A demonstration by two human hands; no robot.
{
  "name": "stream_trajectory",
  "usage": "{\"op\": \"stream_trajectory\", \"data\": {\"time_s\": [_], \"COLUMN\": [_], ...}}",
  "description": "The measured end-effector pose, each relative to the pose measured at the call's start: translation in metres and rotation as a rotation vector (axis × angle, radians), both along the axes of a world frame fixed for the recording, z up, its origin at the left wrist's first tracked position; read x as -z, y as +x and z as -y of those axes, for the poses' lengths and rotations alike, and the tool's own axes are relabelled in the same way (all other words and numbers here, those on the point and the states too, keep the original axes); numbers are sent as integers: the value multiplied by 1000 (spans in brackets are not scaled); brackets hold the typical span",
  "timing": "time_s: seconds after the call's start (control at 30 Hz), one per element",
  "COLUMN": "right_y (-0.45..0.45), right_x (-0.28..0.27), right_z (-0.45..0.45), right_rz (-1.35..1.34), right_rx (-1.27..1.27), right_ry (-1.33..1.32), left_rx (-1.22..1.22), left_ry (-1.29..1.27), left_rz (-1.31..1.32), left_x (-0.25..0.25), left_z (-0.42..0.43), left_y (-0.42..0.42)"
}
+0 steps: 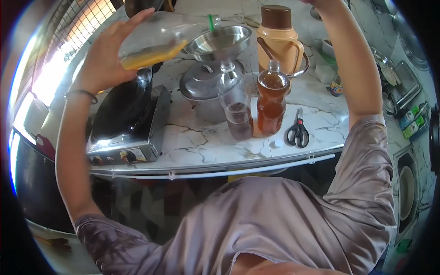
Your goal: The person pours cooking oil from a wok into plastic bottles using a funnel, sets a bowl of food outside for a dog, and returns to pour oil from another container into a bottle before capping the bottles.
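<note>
My left hand (107, 57) grips a large clear plastic bottle (160, 25), tipped nearly onto its side, with yellow liquid (153, 56) lying along its lower wall. The bottle's neck, with a green ring, is above a metal funnel (219, 43). That funnel rests on the mouth of a clear bottle (234, 98) standing upright on the counter. Beside it stands an open bottle of reddish-brown liquid (271, 103). Of my right hand (314, 2), only a sliver shows at the top edge; its fingers are hidden.
A gas stove (133, 149) with a black pan (121, 112) is at left. Behind the bottles are a lidded pot (197, 85) and a tan thermos jug (277, 41). Black-handled scissors (299, 133) and a white cap (277, 144) lie near the counter's front edge.
</note>
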State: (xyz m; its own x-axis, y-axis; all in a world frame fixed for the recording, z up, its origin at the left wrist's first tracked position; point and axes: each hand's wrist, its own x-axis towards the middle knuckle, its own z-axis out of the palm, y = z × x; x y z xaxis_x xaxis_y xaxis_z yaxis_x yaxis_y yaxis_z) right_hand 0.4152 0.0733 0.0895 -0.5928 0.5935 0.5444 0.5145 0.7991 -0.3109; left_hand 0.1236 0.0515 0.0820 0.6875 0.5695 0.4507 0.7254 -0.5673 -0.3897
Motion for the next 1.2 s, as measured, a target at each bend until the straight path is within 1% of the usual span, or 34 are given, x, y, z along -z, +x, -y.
{"op": "stream_trajectory", "data": {"time_s": [0.03,0.07,0.17,0.2,0.23,0.3,0.37,0.43,0.47,0.5,0.53,0.57,0.63,0.67,0.73,0.83,0.97,1.07,1.13,1.2], "right_y": [2,5,13,13,15,19,21,20,17,14,14,15,15,16,18,16,16,15,13,14], "right_x": [7,16,39,43,49,58,60,64,67,69,68,70,73,76,83,80,82,77,75,75], "right_z": [0,4,3,4,1,-4,0,1,-2,-2,2,2,-1,-3,-7,-6,-8,-2,0,-2], "right_rz": [179,267,332,359,357,332,307,285,271,258,284,286,249,250,202,249,215,228,254,245], "right_rx": [-29,102,46,48,55,-17,-4,12,64,114,173,174,114,110,127,125,123,75,117,99], "right_ry": [109,89,6,-9,-19,53,64,70,50,32,53,42,115,109,267,332,343,334,260,282], "left_rx": [-122,-95,-43,15,25,-5,-27,42,-27,-18,-2,0,5,26,-26,-25,-18,-20,-25,-39], "left_ry": [58,65,43,199,191,252,200,312,247,236,278,311,380,379,305,335,414,480,527,573], "left_rz": [-106,-131,-143,-208,-209,-263,-277,-328,-356,-354,-406,-444,-517,-514,-501,-509,-510,-497,-485,-475], "left_x": [-2,-4,-5,-4,-3,-4,-7,-9,-12,-14,-16,-18,-23,-24,-27,-33,-35,-33,-30,-28], "left_z": [0,-2,-8,-11,-14,-18,-21,-29,-33,-35,-35,-38,-42,-43,-39,-36,-27,-18,-11,-6], "left_y": [0,-1,-7,-12,-14,-14,-11,-11,-10,-8,-5,-5,-5,-4,-3,4,11,20,28,36]}}
